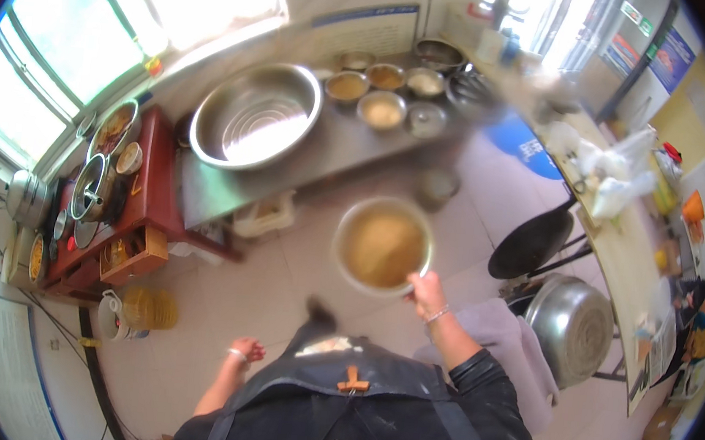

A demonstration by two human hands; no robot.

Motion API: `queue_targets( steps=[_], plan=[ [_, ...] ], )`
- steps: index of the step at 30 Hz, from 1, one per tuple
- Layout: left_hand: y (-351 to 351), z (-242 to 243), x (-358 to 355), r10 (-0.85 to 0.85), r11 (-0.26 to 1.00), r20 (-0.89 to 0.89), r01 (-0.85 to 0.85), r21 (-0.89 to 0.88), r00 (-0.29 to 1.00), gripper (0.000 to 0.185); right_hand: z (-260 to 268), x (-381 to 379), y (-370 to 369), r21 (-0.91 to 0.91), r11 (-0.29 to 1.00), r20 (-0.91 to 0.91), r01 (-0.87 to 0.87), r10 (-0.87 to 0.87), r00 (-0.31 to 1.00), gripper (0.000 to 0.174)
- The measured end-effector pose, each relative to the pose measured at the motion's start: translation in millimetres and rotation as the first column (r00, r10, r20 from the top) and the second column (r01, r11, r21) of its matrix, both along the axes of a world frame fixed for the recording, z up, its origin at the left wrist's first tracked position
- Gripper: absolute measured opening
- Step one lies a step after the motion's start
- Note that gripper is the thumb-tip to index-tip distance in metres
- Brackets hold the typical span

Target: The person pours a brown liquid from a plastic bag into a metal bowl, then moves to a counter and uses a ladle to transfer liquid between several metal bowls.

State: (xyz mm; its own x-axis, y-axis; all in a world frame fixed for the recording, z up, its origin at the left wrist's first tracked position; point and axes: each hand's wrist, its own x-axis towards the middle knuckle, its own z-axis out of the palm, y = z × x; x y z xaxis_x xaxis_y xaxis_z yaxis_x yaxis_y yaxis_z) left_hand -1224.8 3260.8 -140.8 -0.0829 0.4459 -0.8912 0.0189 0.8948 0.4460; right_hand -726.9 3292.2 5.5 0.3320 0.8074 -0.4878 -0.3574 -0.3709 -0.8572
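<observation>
My right hand (427,293) grips the rim of a round metal bowl (341,244) holding a brown, powdery or grainy food, held out over the tiled floor. My left hand (248,350) hangs low beside the dark apron (299,377), with its fingers partly curled; I cannot see anything in it. Ahead stands a metal worktable (359,154) bearing a very large, shiny steel basin (209,118). Several smaller metal bowls, some with brown or pale contents, stand to the basin's right, among them one with pale yellow food (381,111).
A red wooden table (163,170) with pots and an open drawer (144,257) stands left, an oil jug (156,309) below it. Right are a dark wok (530,242), an upturned metal basin (574,330), a draped cloth (501,333) and a long counter (610,257) with plastic bags.
</observation>
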Motion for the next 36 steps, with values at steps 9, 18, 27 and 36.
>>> queue_targets(
  steps=[9,18,27,36],
  plan=[
    [271.3,19.4,52.7,-0.144,0.963,0.071,0.123,0.238,0.987,0.017,21.4,-13.0,222.9,-0.047,0.992,0.037,0.12,-0.119,0.992,0.011],
    [437.2,79.8,68.4,-0.323,0.873,0.105,0.253,0.418,0.941,0.025,4.2,27.1,467.0,-0.005,0.952,-0.097,0.307,-0.306,0.947,0.019],
    [481.8,68.0,111.8,-0.135,0.875,-0.059,0.147,0.462,0.989,0.018,-76.6,135.5,757.6,0.06,0.882,-0.244,0.468,-0.441,0.864,0.023],
    [512.6,21.3,146.6,0.076,0.988,0.143,-0.093,0.123,0.987,0.017,-98.7,231.3,917.1,-0.046,0.862,0.068,0.505,-0.501,0.863,0.02]
  ],
)
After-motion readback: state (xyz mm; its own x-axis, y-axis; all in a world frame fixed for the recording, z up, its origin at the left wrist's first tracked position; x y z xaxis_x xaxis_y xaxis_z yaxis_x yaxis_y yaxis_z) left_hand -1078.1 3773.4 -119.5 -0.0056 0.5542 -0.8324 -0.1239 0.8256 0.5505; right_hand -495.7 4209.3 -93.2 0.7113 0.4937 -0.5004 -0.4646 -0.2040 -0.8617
